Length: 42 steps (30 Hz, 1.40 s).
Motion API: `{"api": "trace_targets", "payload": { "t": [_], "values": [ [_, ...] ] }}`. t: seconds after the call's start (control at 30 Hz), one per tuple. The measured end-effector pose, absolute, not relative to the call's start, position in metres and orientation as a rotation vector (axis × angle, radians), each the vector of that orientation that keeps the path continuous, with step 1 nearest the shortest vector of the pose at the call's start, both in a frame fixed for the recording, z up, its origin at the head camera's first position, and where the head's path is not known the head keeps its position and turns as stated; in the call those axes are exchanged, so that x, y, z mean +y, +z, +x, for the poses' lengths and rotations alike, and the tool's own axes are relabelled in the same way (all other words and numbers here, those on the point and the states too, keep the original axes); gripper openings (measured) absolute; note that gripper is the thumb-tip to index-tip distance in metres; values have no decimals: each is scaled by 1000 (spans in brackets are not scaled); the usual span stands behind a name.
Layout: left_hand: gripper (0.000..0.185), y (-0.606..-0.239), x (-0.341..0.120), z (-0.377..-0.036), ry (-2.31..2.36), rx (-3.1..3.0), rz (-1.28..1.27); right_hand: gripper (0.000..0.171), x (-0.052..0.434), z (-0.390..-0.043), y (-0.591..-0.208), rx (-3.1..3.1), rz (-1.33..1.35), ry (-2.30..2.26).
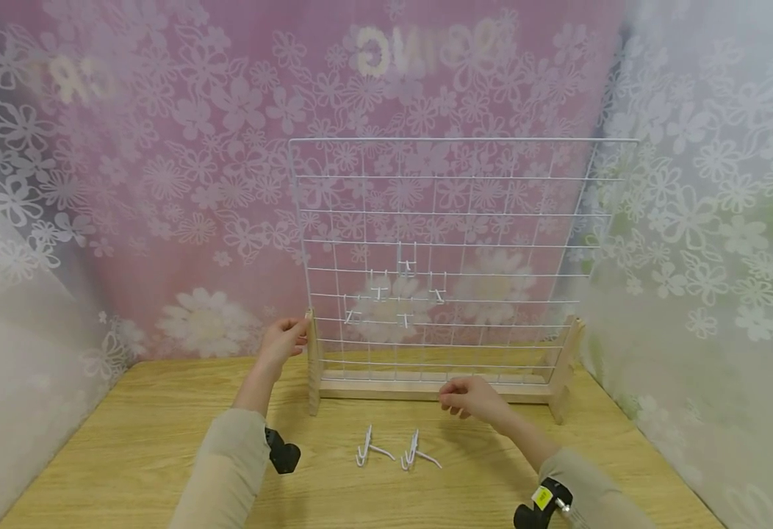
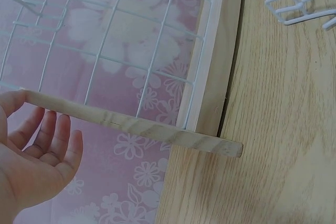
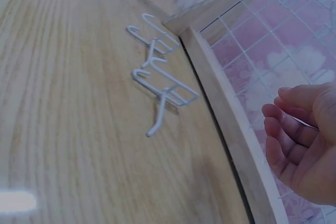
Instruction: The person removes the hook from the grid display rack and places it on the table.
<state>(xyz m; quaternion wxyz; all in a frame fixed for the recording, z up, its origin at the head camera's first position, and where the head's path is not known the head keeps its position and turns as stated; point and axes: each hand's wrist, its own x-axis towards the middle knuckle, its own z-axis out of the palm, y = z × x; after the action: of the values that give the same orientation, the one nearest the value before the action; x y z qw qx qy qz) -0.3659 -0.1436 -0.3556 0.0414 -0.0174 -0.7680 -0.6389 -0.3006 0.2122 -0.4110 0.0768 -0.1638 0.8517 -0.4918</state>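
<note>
A white wire grid panel [image 1: 466,214] stands upright in a pale wooden stand [image 1: 386,393]. At the top of the stand's left post [image 2: 126,123], my left hand [image 1: 283,342] pinches the wood between thumb and fingertips. My right hand [image 1: 475,400] hovers before the stand's lower bar, fingers loosely curled and nothing in them. Two white wire hooks, a left one [image 1: 368,448] and a right one [image 1: 415,452], lie on the table in front of the grid. Several similar hooks hang on its middle rows, the highest hook [image 1: 407,267] above the others.
The wood-grain table [image 1: 155,433] carries the stand near its back edge. Behind it hangs a pink curtain [image 1: 195,184] with white flowers, and a pale curtain [image 1: 710,220] closes the right side. Each wrist wears a black camera, the left camera [image 1: 283,451] near the hooks.
</note>
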Motion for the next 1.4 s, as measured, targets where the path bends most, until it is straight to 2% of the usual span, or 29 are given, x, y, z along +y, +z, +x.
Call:
{"api": "trace_targets", "payload": {
  "t": [0.2, 0.67, 1.13, 1.4],
  "values": [
    [38, -357, -143, -366, -1942, -2363, -57, 35, 219, -305, -397, 2568, -403, -1524],
    [38, -357, -145, -368, -1981, -2336, -55, 33, 223, -320, -362, 2576, -374, -1708],
    [40, -358, -145, -369, -1974, -2351, -47, 29, 230, -326, -325, 2625, -389, -1700],
    [40, -357, -144, -368, -1987, -2344, -48, 33, 228, -330, -309, 2638, -400, -1725]
  ]
}}
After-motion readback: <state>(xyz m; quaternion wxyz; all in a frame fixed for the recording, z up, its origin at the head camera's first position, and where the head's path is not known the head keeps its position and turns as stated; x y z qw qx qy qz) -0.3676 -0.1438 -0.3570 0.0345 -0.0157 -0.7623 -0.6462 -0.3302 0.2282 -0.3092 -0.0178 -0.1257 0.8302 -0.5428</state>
